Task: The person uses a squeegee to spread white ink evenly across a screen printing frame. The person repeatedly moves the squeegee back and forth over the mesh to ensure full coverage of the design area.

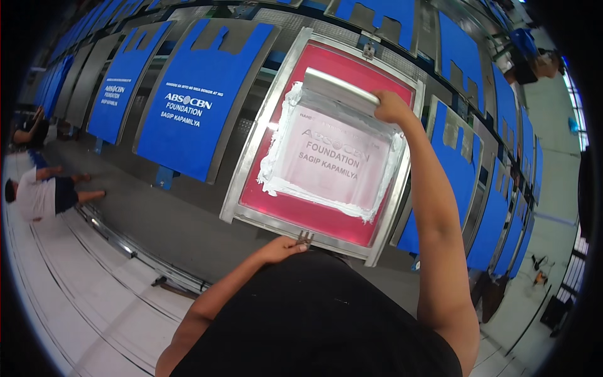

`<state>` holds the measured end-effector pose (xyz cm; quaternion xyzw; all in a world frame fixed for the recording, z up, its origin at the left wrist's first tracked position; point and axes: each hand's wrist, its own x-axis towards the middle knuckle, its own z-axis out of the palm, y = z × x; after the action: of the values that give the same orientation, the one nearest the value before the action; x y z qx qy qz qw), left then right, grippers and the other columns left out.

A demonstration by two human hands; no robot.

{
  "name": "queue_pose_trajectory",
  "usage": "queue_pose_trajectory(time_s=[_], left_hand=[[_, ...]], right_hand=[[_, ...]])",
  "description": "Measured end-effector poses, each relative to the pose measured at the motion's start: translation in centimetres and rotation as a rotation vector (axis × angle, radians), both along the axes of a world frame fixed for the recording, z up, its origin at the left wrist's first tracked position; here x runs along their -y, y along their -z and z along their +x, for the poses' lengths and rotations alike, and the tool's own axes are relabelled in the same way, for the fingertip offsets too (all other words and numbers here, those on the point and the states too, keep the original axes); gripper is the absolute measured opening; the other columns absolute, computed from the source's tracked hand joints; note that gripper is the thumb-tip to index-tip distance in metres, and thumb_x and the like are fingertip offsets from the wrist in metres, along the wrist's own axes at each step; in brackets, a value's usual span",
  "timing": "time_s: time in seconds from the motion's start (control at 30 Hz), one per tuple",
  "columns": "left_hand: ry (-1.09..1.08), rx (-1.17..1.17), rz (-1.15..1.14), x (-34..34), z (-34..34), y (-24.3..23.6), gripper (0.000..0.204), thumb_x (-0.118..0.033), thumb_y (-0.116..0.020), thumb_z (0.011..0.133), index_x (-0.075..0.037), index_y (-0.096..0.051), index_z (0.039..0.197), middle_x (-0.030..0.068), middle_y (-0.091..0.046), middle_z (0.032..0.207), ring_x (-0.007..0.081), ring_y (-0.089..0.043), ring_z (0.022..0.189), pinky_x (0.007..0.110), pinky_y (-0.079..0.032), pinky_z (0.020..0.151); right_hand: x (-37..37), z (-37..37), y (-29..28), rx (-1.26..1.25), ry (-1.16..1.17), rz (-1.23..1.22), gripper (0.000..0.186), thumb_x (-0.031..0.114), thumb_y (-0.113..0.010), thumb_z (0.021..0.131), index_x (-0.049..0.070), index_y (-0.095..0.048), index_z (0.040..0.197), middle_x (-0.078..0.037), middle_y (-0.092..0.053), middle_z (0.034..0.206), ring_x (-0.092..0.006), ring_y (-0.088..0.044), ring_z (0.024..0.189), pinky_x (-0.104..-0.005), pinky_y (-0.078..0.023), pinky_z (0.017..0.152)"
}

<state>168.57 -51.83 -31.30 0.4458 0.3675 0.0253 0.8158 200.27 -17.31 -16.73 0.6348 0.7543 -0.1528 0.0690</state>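
Note:
A screen-printing frame [244, 173] with silver metal sides and a red mesh lies in front of me. White ink rings a pale, lettered stencil area [326, 179] in its middle. My right hand [394, 108] is closed around the right end of a long silver squeegee [339, 86], which rests across the far part of the mesh, slightly tilted. At the frame's near edge, my left hand [282, 249] is closed on a small pronged metal bracket [305, 239]; its fingertips are partly hidden.
Blue printed bag pieces [195, 107] lie on metal boards to the left, and more blue pieces [452, 163] line the right and far sides. Another person [47, 188] stands at the far left. Another person's arm [537, 66] reaches in at the upper right. A metal floor rail [113, 235] runs at the lower left.

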Motion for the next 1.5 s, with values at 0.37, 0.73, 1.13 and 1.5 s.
queue_pose_trajectory(time_s=[0.37, 0.73, 1.13, 1.5], left_hand=[[-0.073, 0.096, -0.041, -0.5, 0.3, -4.1, 0.04, -0.037, -0.054, 0.099, -0.004, -0.063, 0.078, -0.0024, -0.054, 0.062, 0.0065, -0.049, 0.057, 0.023, -0.04, 0.053], [0.054, -0.338, 0.274, 0.5, 1.8, 0.8, 0.057, -0.056, -0.051, 0.093, -0.005, -0.068, 0.076, 0.008, -0.066, 0.069, 0.0188, -0.063, 0.065, 0.035, -0.049, 0.066], [-0.679, -1.071, 1.023, -13.2, -7.6, -3.6, 0.047, -0.04, -0.051, 0.097, -0.001, -0.061, 0.121, 0.0233, -0.065, 0.114, 0.0382, -0.061, 0.108, 0.041, -0.046, 0.092], [-0.79, -0.458, 0.64, -8.3, 0.1, -6.3, 0.046, -0.026, -0.051, 0.1, 0.001, -0.049, 0.136, 0.0213, -0.059, 0.129, 0.0245, -0.055, 0.121, 0.034, -0.042, 0.1]], right_hand=[[20.7, -7.8, -2.2, 0.004, 0.04, 0.076, 0.051, 0.003, -0.061, 0.067, 0.013, -0.066, 0.117, -0.013, -0.069, 0.104, -0.0324, -0.064, 0.099, -0.0411, -0.05, 0.086], [29.4, -5.4, -1.6, 0.07, 0.071, 0.204, 0.052, 0.018, -0.074, 0.071, 0.012, -0.058, 0.12, -0.01, -0.066, 0.105, -0.0292, -0.058, 0.102, -0.0497, -0.037, 0.091], [25.2, 5.0, 5.0, -0.986, 0.596, -0.027, 0.032, 0.019, -0.08, 0.072, 0.001, -0.072, 0.097, -0.003, -0.067, 0.077, -0.0111, -0.059, 0.073, -0.0246, -0.046, 0.069], [30.8, 13.1, 1.5, -1.112, 0.69, 0.057, 0.031, 0.017, -0.082, 0.069, -0.001, -0.071, 0.092, -0.004, -0.065, 0.078, -0.0136, -0.058, 0.074, -0.0292, -0.044, 0.069]])
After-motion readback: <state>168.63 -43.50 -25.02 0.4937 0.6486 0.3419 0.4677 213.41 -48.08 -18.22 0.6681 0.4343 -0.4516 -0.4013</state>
